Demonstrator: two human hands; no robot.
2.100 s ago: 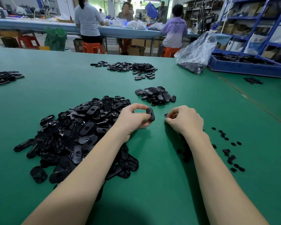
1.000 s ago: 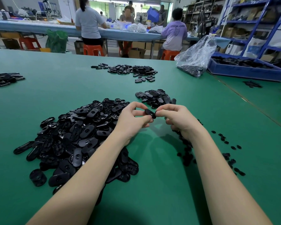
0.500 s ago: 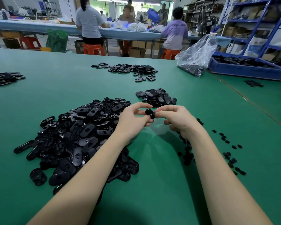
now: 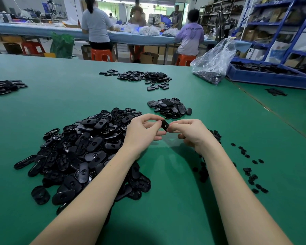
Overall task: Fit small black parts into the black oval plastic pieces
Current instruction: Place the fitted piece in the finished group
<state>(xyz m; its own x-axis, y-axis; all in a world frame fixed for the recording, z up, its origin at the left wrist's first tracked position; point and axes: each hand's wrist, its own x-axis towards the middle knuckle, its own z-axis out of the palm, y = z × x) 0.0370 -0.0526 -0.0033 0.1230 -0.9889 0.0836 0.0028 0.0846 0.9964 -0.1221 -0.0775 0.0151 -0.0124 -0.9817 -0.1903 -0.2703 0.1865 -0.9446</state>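
Note:
A black oval plastic piece (image 4: 165,125) is held between both hands above the green table (image 4: 166,200). My left hand (image 4: 143,133) pinches its left end with thumb and fingers. My right hand (image 4: 189,132) pinches its right end; whether a small part sits under those fingertips is hidden. A big heap of oval pieces (image 4: 85,152) lies to the left under my left forearm. Small black parts (image 4: 249,167) are scattered to the right, some beneath my right forearm. A smaller pile of oval pieces (image 4: 169,107) lies just beyond my hands.
More black pieces lie farther back in a pile (image 4: 145,77) and at the left edge (image 4: 4,86). A clear plastic bag (image 4: 214,62) and a blue tray (image 4: 267,76) stand at the back right. People sit at another table behind.
My right hand rose from the table to meet the oval piece in my left hand. Both hands now pinch it, held slightly higher and turned.

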